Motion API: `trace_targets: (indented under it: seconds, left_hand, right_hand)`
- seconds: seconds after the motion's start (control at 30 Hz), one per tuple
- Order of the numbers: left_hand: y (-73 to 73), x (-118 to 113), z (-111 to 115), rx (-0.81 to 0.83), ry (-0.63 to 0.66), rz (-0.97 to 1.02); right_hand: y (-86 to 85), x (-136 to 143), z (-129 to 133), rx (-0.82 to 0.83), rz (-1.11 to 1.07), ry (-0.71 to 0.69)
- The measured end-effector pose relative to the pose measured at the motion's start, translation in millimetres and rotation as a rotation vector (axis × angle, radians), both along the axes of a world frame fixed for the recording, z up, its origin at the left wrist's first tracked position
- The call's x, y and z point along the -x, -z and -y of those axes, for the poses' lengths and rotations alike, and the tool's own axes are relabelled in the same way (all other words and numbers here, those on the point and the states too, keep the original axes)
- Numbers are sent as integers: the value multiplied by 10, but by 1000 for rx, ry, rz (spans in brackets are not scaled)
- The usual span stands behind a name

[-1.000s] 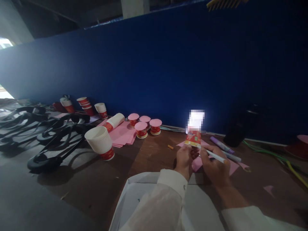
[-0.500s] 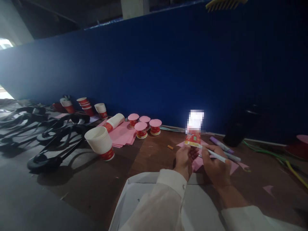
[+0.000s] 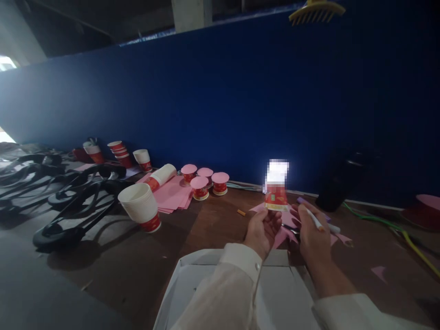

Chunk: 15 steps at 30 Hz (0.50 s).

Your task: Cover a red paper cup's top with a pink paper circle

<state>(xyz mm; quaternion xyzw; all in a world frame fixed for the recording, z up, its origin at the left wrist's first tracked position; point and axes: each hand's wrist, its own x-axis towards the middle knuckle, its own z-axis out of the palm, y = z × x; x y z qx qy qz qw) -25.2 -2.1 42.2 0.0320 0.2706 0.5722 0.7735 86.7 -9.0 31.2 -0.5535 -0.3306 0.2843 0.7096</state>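
My left hand (image 3: 263, 231) is closed around the lower rim of a red paper cup (image 3: 276, 196), held upside down above the table. A blurred bright patch covers what lies just behind the cup. In the fingers of my right hand (image 3: 312, 233) is a white pen with an orange end (image 3: 314, 219), apart from the cup. Below the hands lie pink paper scraps (image 3: 282, 237) and dark scissors (image 3: 290, 228), partly hidden. A purple marker (image 3: 304, 201) rests behind my right hand.
Several short red cups topped with pink discs (image 3: 220, 177) stand left of my hands. Beyond are pink sheets (image 3: 173, 197), a cup stack (image 3: 140, 206) and black headset-like gear (image 3: 79, 197). An open white box (image 3: 182, 275) sits under my forearms. A dark bottle (image 3: 335, 183) stands right.
My right hand has drawn the pen away from the cup's rim, and the pen now tilts differently. The cup has turned a little in my left hand.
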Motion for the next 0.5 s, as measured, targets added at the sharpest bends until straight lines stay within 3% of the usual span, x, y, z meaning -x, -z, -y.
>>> trace_targets:
  seconds: [0.1, 0.2, 0.4, 0.5]
  left_hand:
    - [-3, 24, 10, 25, 166, 65]
    - [-17, 29, 26, 44, 288, 43]
    - [-78, 1, 67, 58, 271, -30]
    - [-64, -30, 96, -35, 266, -69]
  right_hand:
    - [3, -26, -44, 21, -274, -175]
    - [-47, -17, -33, 34, -392, -287]
    - [-125, -4, 0, 43, -422, -297]
    - [-88, -14, -27, 9, -418, -249]
